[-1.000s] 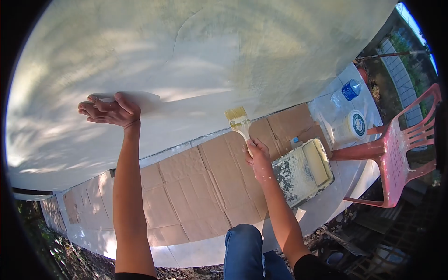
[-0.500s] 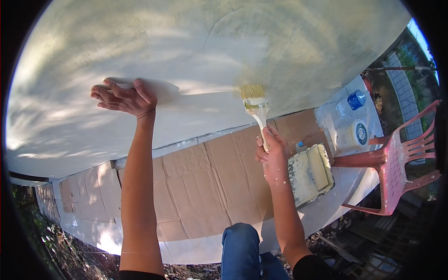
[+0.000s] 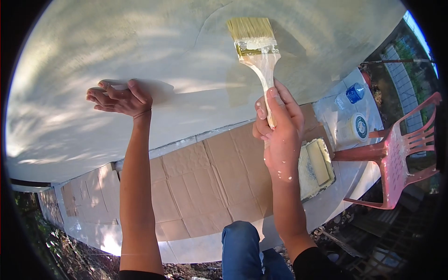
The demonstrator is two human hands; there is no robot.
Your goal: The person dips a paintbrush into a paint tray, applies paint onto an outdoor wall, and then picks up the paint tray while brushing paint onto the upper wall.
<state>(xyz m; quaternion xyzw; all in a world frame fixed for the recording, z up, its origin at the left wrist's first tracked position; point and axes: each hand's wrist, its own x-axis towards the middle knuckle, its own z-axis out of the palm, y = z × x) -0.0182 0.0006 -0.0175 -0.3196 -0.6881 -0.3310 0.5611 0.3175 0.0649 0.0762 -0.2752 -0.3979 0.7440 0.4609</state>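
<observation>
A wide paintbrush (image 3: 258, 58) with pale bristles points upward in front of the wall (image 3: 196, 60). My right hand (image 3: 281, 119) is closed around its white, paint-smeared handle. Paint spots dot the back of that hand and wrist. Whether the bristles touch the wall I cannot tell. On the left, my left hand (image 3: 120, 99) is at the wall with its fingers loosely bent and apart, holding nothing. It casts a shadow on the wall beside it. Below the right hand, partly behind the forearm, lies a paint tray (image 3: 305, 175) coated with dried paint.
Flattened cardboard (image 3: 186, 186) covers the ground along the wall base. To the right stand a white tub (image 3: 347, 133) with a round label, a plastic bottle with a blue label (image 3: 354, 93) and a paint-spotted pink chair (image 3: 396, 163). My knee (image 3: 240, 242) shows at the bottom.
My right hand has lifted the paintbrush up and away from its lower spot on the wall, and it looks nearer the camera. The left hand stays almost in place.
</observation>
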